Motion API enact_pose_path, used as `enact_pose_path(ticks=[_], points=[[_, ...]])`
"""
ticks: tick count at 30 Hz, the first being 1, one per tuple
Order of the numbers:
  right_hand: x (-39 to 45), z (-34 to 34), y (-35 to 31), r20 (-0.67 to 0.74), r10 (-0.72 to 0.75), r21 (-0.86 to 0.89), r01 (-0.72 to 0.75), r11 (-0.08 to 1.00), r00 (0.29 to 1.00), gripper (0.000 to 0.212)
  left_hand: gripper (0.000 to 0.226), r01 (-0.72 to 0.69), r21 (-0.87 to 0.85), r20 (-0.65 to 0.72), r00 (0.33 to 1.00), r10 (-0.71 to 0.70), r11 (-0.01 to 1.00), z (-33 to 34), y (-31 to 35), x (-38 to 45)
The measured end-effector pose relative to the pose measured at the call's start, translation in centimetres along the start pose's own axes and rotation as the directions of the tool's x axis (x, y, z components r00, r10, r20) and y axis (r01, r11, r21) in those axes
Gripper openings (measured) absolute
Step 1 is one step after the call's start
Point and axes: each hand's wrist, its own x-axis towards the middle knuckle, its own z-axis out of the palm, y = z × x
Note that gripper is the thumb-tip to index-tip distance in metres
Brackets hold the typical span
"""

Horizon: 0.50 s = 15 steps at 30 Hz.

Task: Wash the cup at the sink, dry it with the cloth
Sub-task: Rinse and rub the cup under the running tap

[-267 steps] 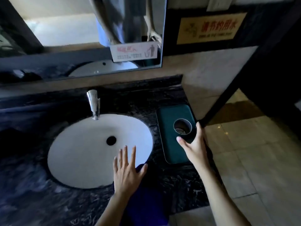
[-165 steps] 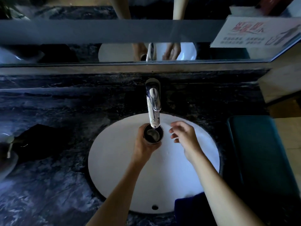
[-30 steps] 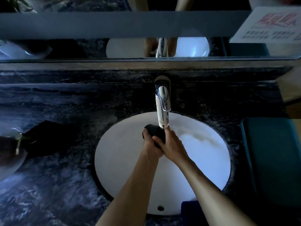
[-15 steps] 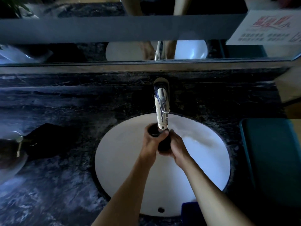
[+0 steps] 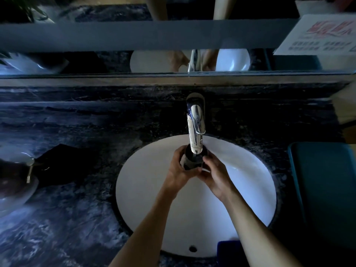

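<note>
The dark cup (image 5: 190, 160) hangs over the white oval sink (image 5: 146, 189), right under the spout of the chrome tap (image 5: 195, 132). My left hand (image 5: 178, 169) wraps the cup from the left. From the right, my right hand (image 5: 215, 175) presses its fingers on the cup's side and lower end. The hands and the spout hide most of the cup. A corner of the dark blue cloth (image 5: 228, 253) shows on the counter at the sink's front rim, beside my right forearm.
Dark marble counter (image 5: 67, 218) surrounds the sink. A teal tray (image 5: 325, 185) lies at the right. A soap dispenser (image 5: 28, 170) and a second basin (image 5: 15, 191) sit at the left edge. A mirror (image 5: 173, 60) runs along the back wall.
Over the last second the cup has turned from lying sideways under the spout to more upright, and my right hand has slid from on top of it to its right side.
</note>
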Motion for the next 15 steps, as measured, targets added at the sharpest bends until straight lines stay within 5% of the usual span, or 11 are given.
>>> enact_pose_path(ticks=[15], points=[[-0.28,0.49,0.87,-0.067,0.033,-0.025,-0.034,0.999,0.997,0.031,0.078,0.003,0.062,-0.041,0.999,0.000,0.998,-0.32,-0.69,-0.17]])
